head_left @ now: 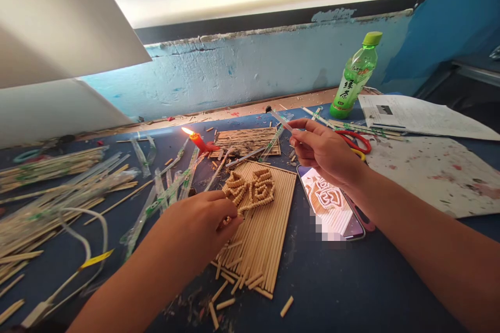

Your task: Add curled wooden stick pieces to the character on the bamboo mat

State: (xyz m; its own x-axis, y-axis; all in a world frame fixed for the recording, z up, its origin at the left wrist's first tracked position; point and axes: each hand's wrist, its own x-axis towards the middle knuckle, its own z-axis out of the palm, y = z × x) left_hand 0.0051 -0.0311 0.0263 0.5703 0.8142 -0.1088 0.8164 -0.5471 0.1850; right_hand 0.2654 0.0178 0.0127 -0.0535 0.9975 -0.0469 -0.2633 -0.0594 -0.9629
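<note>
right fingers (pixel 307 138) pinch translucent stick (pixel 280 119) | left fingers (pixel 229 209) curled, grip unclear | risk: lit candle (pixel 198 140), if knocked, could ignite nearby plastic wrappers (pixel 188 177)

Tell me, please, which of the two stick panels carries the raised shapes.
The larger, nearer panel, by the left hand: stick-built shapes stand on it. The smaller panel behind, near the burning candle, shows dark smudges instead.

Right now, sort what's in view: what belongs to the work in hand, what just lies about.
Likely in use:
dark-tipped translucent stick in right hand
lit red candle
flat tan stick panel
lit rectangular phone

Probably lying about:
green-capped plastic bottle
printed white paper
stained white sheet
</note>
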